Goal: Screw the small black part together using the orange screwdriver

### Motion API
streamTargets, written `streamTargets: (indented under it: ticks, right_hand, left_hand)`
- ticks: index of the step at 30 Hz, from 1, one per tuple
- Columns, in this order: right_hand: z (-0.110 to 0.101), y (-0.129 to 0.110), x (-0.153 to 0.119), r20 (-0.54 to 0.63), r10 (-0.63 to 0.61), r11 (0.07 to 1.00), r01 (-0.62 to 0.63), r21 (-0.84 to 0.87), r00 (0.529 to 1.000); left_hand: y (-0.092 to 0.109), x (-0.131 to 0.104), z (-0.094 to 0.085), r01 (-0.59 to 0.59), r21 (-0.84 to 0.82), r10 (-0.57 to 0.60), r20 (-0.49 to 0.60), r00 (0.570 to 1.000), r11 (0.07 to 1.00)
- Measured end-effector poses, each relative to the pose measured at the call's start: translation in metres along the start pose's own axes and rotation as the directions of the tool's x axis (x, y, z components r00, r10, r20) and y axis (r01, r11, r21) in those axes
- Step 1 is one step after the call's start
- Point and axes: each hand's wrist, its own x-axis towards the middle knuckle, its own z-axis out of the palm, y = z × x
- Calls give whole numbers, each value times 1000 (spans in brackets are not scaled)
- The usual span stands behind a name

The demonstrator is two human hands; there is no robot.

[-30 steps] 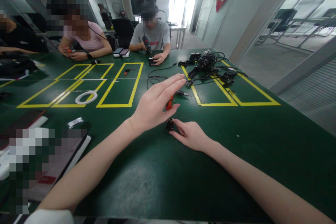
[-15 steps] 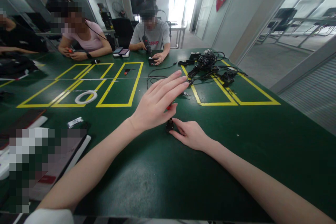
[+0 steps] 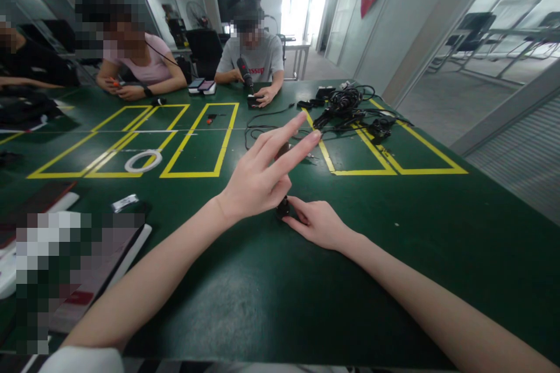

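My left hand (image 3: 258,178) is over the middle of the green table (image 3: 271,309), two fingers stretched forward, with thumb and the other fingers curled around an upright tool. Its dark top (image 3: 282,150) shows between the fingers; it looks like a screwdriver, mostly hidden by the hand. Directly below stands a small black part (image 3: 283,208) on the tabletop. My right hand (image 3: 321,222) pinches this part from the right between thumb and fingertips. Where the tool meets the part is hidden.
Beyond my hands lies a tangle of black cables (image 3: 345,105). Yellow tape rectangles mark the table, with a white ring (image 3: 143,161) at left. A small white packet (image 3: 125,203) lies nearer. Across the table a person (image 3: 258,58) holds a power driver (image 3: 245,73).
My left hand's fingers have spread and partly curled; the tool's dark top now shows between them, and the red bit seen before is covered. My right hand and the black part stay put.
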Motion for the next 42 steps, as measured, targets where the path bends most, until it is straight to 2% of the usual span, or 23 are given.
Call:
streamTargets:
  ticks: [3,7,17,22,28,31,34,42]
  right_hand:
    - [1,1,0,-2,-3,1000,3,0,1000]
    - [3,2,0,7,-3,1000,3,-8,1000]
    - [4,4,-1,-20,-25,1000,25,3,999]
    - [4,4,-1,-20,-22,1000,23,11,1000]
    - [5,5,-1,-29,-21,1000,21,10,999]
    - [5,5,-1,-31,-32,999,32,11,999]
    - [5,5,0,-33,-27,1000,27,3,999]
    - [5,4,0,-16,-18,1000,18,-18,1000]
  left_hand:
    - [0,-1,2,46,3,-46,-32,998,999]
    - [-1,-1,2,-3,-1,3,-92,996,1000]
    - [4,0,1,72,-94,-80,-89,993,993]
    - [3,-1,2,93,-47,-97,-102,990,995]
    - [4,0,-2,49,-33,-53,-128,990,998]
    - [4,0,-1,12,-68,-18,-96,995,998]
    - [3,-1,2,32,-78,-39,-88,995,996]
    - [2,-1,0,51,2,-50,-162,986,999]
